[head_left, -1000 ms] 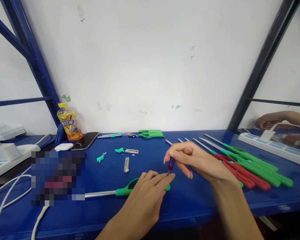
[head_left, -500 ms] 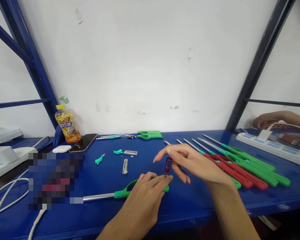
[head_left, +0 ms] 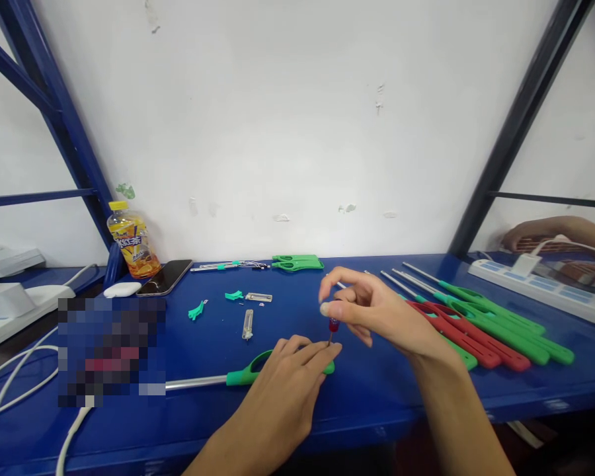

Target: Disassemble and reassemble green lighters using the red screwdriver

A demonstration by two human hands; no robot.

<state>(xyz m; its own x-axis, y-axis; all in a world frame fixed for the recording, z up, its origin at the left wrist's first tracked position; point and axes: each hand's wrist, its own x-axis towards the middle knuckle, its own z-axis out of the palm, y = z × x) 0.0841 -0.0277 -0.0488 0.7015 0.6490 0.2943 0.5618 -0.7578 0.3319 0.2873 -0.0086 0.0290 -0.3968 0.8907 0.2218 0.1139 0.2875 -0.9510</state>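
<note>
A green long-nosed lighter [head_left: 248, 374] with a metal tube lies flat on the blue table. My left hand [head_left: 290, 383] covers its handle and holds it down, fingers pressed together around the screwdriver's tip. A small screwdriver [head_left: 334, 325] with a dark red handle stands upright on the handle's end. My right hand [head_left: 371, 305] is closed on the top of that screwdriver, thumb and forefinger at the grip. The spot where the tip meets the lighter is hidden by my left fingers.
Green and red lighters [head_left: 480, 337] lie fanned out at right. Small teal triggers [head_left: 196, 311] and clear fuel tanks [head_left: 248, 324] are spread mid-table. Green handle shells [head_left: 297, 263] and metal tubes [head_left: 218, 266] lie near the wall. A drink bottle [head_left: 135, 244], phone [head_left: 166, 277] and power strip [head_left: 540, 291] stand around.
My right fingers, spread around the screwdriver before, have closed on its top. My left hand and the lighter stay in place; the view has shifted slightly.
</note>
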